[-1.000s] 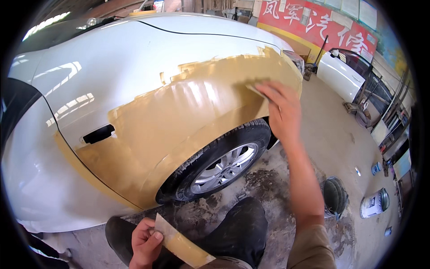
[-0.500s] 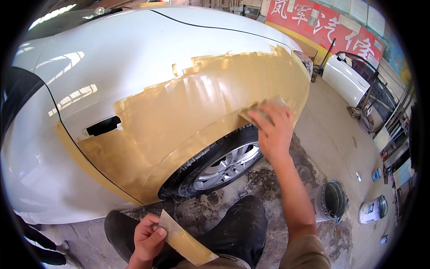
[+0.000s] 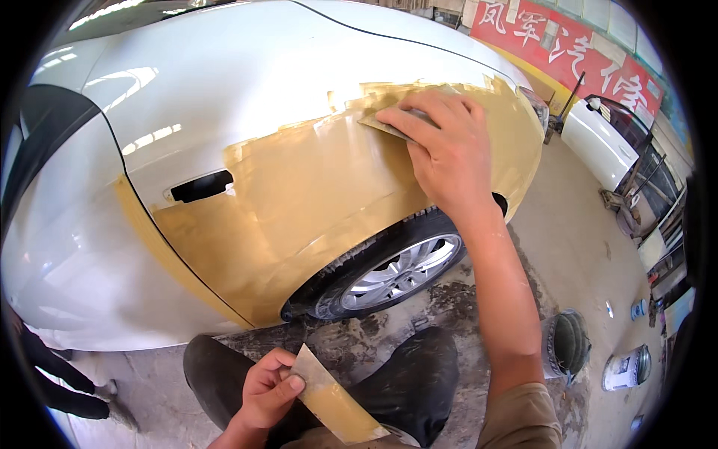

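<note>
A white car's front fender carries a wide coat of tan body filler above the wheel. My right hand grips a thin flat putty spreader and holds it against the upper part of this coat, with the fingers bent over its far side. Low in the picture, above my lap, my left hand pinches one end of a long flat plate between thumb and fingers. Tan filler covers much of that plate's face; its far end tilts down to the right.
A dark oblong opening shows in the fender. To my right stand a large bucket and a smaller pail. Farther off, a detached white car door leans near a red sign. Another person's legs show at left.
My right hand has moved the spreader from just above the wheel arch up and left to the coat's upper part. My left hand keeps the plate; the view has shifted slightly.
</note>
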The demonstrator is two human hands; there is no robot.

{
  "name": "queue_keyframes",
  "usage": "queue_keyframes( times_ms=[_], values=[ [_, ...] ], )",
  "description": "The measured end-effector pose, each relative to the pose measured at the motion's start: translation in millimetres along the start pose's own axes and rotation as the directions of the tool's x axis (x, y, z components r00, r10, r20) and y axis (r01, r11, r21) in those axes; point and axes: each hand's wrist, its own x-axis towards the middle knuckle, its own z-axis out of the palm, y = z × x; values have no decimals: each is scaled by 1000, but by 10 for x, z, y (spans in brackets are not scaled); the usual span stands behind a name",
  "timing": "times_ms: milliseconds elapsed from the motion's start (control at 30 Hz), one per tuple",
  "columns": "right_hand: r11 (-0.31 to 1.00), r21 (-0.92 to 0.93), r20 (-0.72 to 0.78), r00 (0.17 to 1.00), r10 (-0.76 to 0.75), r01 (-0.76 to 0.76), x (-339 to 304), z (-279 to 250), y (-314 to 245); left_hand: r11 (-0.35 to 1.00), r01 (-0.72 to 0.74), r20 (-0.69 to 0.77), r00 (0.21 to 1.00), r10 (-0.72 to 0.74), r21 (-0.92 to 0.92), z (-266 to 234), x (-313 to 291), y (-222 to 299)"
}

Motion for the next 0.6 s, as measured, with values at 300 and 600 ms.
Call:
queue_keyframes(
  times_ms=[300,600],
  values=[
    [986,-146,118,988,103,-85,-967,-129,-269,994,-113,-103,988,111,-8,-61,60,65],
    [-114,811,557,696,453,-574,-1372,-968,-1277,890,-321,-241,882,406,324,61,282,-101]
  ],
)
